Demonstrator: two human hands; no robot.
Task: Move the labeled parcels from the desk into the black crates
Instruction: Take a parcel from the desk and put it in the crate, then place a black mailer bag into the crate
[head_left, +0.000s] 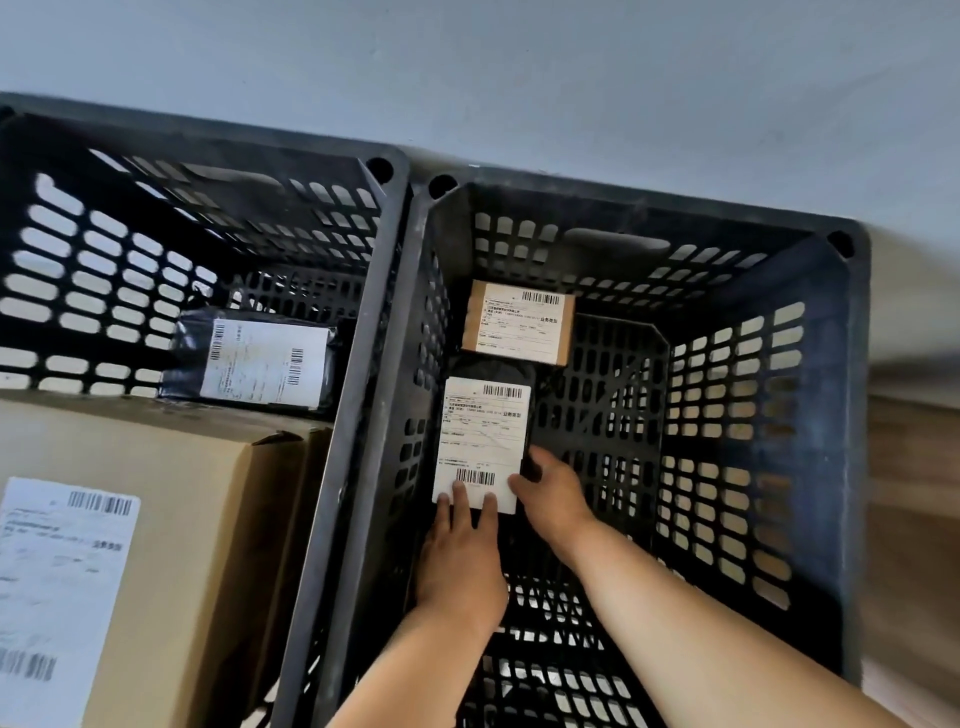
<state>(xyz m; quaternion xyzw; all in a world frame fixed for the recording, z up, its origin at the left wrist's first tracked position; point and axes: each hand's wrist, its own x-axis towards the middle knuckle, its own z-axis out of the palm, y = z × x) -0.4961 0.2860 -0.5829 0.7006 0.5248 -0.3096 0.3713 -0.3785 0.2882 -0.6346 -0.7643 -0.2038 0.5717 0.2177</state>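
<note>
**Both hands on black parcel, right crate**

Presently, the left hand (460, 561) lies with fingers straight and spread, three fingertips (459, 491) pressing flat on the near edge of the white label (483, 441) of a black parcel (493, 370). The thumb is hidden under the hand. The right hand (550, 499) grips the parcel's near right corner: the thumb sits on the label edge and the fingers curl round the side, their tips out of sight beneath the parcel. The parcel's black wrapping shows only at the far end and along the right side; the label covers the rest, and its print is too small to read.

The parcel lies on the floor of the right crate (831, 405), against the left wall. Just beyond it, touching or nearly so, lies a small brown box (519, 322) with its own label. Both forearms enter over the near rim, which is cut off by the bottom edge of the view.

The left crate (208, 135), touching the right crate's rim, holds a black bag parcel (249, 358) with a label, and nearer, a large cardboard box (197, 519), labelled and cut off at the left and bottom edges. Motion blur smears the far right of the view, and the surface there cannot be made out.
</note>
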